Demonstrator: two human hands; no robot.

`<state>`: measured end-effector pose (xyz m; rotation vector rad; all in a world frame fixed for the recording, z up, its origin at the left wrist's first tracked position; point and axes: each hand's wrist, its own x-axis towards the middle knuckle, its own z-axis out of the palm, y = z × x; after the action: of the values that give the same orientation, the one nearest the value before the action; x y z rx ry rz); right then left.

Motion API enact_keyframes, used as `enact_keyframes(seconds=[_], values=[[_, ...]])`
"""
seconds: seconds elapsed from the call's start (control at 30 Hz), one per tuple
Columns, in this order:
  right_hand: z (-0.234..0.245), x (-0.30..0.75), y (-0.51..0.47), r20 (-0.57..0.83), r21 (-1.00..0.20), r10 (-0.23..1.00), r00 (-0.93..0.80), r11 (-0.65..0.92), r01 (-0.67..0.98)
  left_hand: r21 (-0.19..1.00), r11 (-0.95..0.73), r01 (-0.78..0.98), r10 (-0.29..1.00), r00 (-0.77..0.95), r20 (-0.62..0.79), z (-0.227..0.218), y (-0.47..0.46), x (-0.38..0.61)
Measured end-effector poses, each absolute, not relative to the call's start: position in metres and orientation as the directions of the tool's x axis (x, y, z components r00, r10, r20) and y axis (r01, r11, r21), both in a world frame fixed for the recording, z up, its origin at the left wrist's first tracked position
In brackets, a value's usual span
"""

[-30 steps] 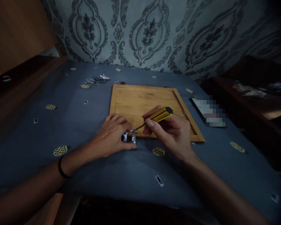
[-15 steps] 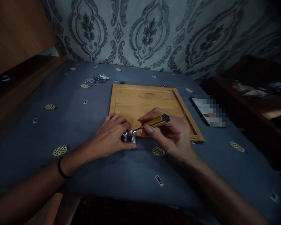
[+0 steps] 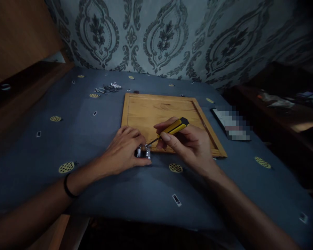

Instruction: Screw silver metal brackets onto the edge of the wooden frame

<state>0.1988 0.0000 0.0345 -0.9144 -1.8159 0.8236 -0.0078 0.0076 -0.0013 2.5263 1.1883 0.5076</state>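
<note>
A yellow and black screwdriver (image 3: pixel 174 127) is gripped in my right hand (image 3: pixel 190 146), its shaft slanting down to the left. The tip meets a shiny metal hinge (image 3: pixel 147 152) at the near left edge of a framed wooden panel (image 3: pixel 161 111). Fingers and thumb of my left hand (image 3: pixel 127 147) close around the hinge, pressing it at the panel's edge. Part of the hinge is hidden behind those fingers. A dark band circles my left wrist. The panel lies flat on the table, its raised frame facing up.
Several metal pieces (image 3: pixel 108 88) lie in a small heap at the back left of the blue patterned tablecloth (image 3: pixel 75 139). To the panel's right rests a phone (image 3: pixel 231 125), partly blurred out. A patterned curtain (image 3: pixel 135 34) hangs behind, and wooden furniture (image 3: pixel 23 38) stands at the left.
The screwdriver handle has tilted up slightly and turned in my right hand, and its shaft now points more steeply at the hinge. My left hand stays in place.
</note>
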Motion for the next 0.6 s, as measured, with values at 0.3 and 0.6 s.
enact_keyframes(seconds=[0.3,0.6], values=[[0.0364,0.2004,0.0000,0.391,-0.850,0.870,-0.300,0.467,0.243,0.427,-0.611,0.667,0.781,0.596,0.186,-0.0006,0.0076,-0.0081],[0.0306,0.1981,0.0006,0.376,-0.896,0.907,-0.187,0.408,0.178,0.420,-0.624,0.659,0.773,0.600,0.206,-0.0023,0.0078,-0.0094]])
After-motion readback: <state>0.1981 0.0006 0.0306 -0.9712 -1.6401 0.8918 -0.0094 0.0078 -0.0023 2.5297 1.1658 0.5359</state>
